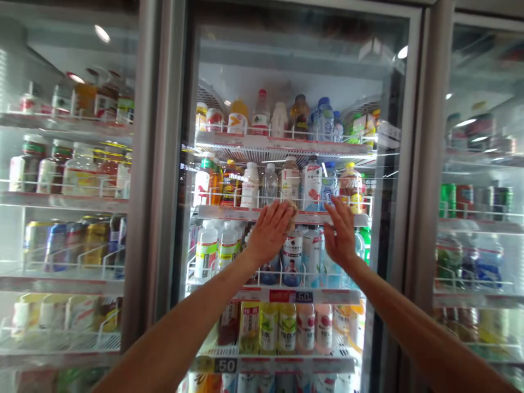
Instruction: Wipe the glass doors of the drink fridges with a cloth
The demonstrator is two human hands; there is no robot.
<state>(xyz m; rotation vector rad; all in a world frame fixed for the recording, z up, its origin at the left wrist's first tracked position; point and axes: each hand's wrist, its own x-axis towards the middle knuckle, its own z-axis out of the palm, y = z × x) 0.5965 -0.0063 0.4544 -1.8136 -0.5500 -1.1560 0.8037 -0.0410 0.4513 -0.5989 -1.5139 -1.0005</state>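
Note:
Both my arms reach into the middle section of a drinks cooler, at the third shelf [327,219] from the top. My left hand [268,230] lies with its fingers stretched out against the brownish top of a white bottle with a blue label [292,255]. My right hand [341,233] is held up flat beside it, fingers straight and pointing upward, in front of pale bottles [313,252] on the same shelf. Neither hand is wrapped round anything that I can see.
Wire shelves above and below hold several rows of bottles, including yellow-green ones [278,326] low down. Price strips [291,296] run along the shelf fronts. Closed glass doors left [69,218] and right [478,218] show cans and bottles. A metal door post [151,164] stands to the left.

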